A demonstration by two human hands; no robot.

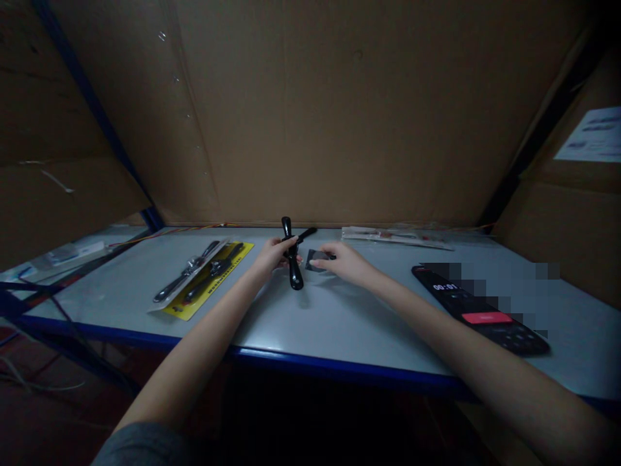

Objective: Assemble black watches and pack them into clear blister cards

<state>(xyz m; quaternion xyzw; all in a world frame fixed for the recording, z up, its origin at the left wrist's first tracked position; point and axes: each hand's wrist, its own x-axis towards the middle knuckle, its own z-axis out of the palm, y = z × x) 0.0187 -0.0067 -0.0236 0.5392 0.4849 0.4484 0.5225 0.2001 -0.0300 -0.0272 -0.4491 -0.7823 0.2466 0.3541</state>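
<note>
My left hand [276, 254] is closed around the middle of a black spokeshave [295, 275], whose glossy handles stick out above and below the fingers. Another dark handle-like part [308, 233] juts out to the upper right behind it; what it joins is hidden. Just to the right, my right hand [342, 260] pinches a small, flat, dark plate [316, 260] between thumb and fingers. That plate is close to the spokeshave, with a narrow gap visible between them. Both hands are over the middle of the grey table.
Packaged spokeshaves on a yellow card [194, 304] lie at left. A phone [485, 317] showing a timer is at right, near my forearm. Clear plastic packaging [395, 238] lies along the back, before a cardboard wall [339, 116]. The table's blue edge [339, 369] runs in front.
</note>
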